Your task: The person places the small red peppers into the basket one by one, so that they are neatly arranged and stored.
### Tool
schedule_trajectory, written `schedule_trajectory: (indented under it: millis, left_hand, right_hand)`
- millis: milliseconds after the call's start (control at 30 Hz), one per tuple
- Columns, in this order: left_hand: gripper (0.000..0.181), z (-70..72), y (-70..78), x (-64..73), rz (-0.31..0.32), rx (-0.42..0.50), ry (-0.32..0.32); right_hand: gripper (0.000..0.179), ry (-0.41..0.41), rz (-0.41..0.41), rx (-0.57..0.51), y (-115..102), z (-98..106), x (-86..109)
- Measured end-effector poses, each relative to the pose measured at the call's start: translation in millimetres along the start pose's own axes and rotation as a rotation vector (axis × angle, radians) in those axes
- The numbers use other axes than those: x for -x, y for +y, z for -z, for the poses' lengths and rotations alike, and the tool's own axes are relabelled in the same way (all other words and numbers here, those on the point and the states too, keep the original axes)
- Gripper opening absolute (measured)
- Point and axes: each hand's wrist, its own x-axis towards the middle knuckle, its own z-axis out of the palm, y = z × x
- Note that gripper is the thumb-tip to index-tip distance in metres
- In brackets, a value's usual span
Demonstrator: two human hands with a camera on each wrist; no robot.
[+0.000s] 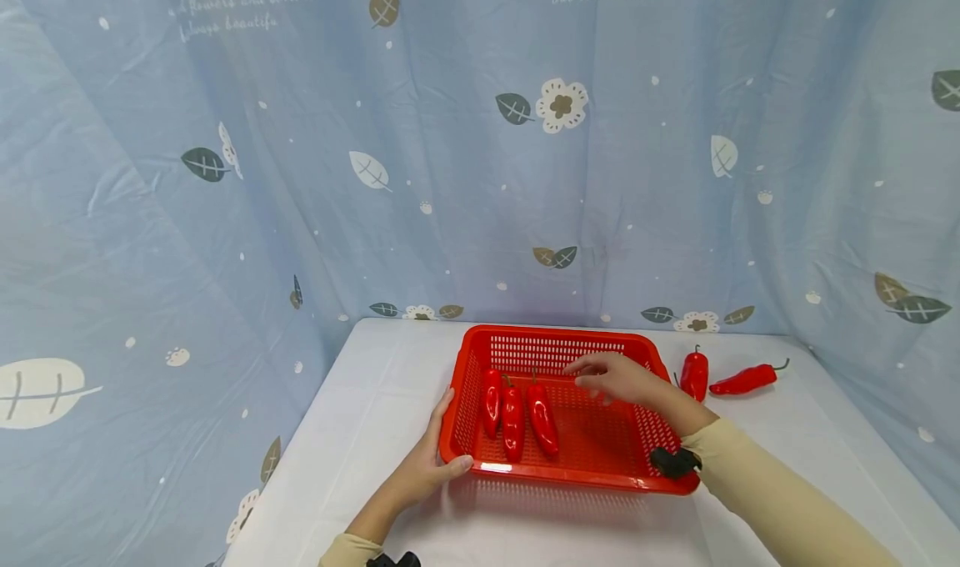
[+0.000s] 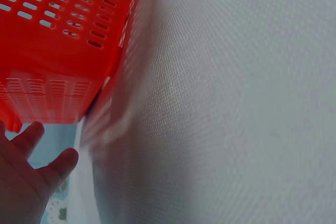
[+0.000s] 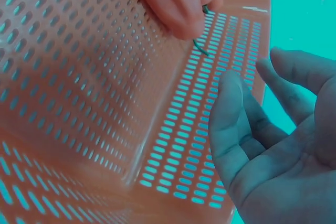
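Left hand (image 1: 426,472) spread against basket (image 1: 596,434); right hand (image 1: 621,378), fingers loosely bent, above basket beside 3 peppers (image 1: 513,425). Curtain (image 1: 457,117) reads "it's always".

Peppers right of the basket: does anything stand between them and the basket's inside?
The right wall and rim of the red basket stand between these red peppers and its inside, so they likely need lifting over. In the head view the right forearm also crosses that rim, beside the peppers. Nothing else visible blocks them.

Soft light fills the head view, with glare on the red basket (image 1: 570,474). The right wrist view skews teal; the left wrist's is partly blurred.
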Motion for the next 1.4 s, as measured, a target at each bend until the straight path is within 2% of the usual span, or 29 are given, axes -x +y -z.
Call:
schedule_trajectory:
  millis: [367, 667, 967, 1167, 1400]
  left_hand:
    - [0.105, 0.7, -0.3, 0.4, 0.011, 0.005, 0.001]
    - [0.104, 0.6, -0.9, 0.6, 0.004, 0.002, 0.001]
    - [0.104, 0.3, 0.4, 1.0, 0.019, 0.016, 0.002]
    - [0.104, 0.2, -0.7, -0.3, -0.001, 0.008, 0.0]
    - [0.104, -0.2, -0.7, -0.3, 0.007, 0.01, 0.0]
  right_hand:
    - [0.036, 0.026, 0.018, -0.033, 3.3, 9.7, 8.7]
    - [0.035, 0.062, -0.008, -0.02, 2.8, 13.7, 14.4]
    - [0.035, 0.087, 0.0, -0.04, 1.7, 29.6, 24.5]
    - [0.04, 0.11, 0.014, -0.028, 9.1, 37.9, 30.1]
    - [0.042, 0.134, 0.011, -0.034, 15.6, 42.3, 37.5]
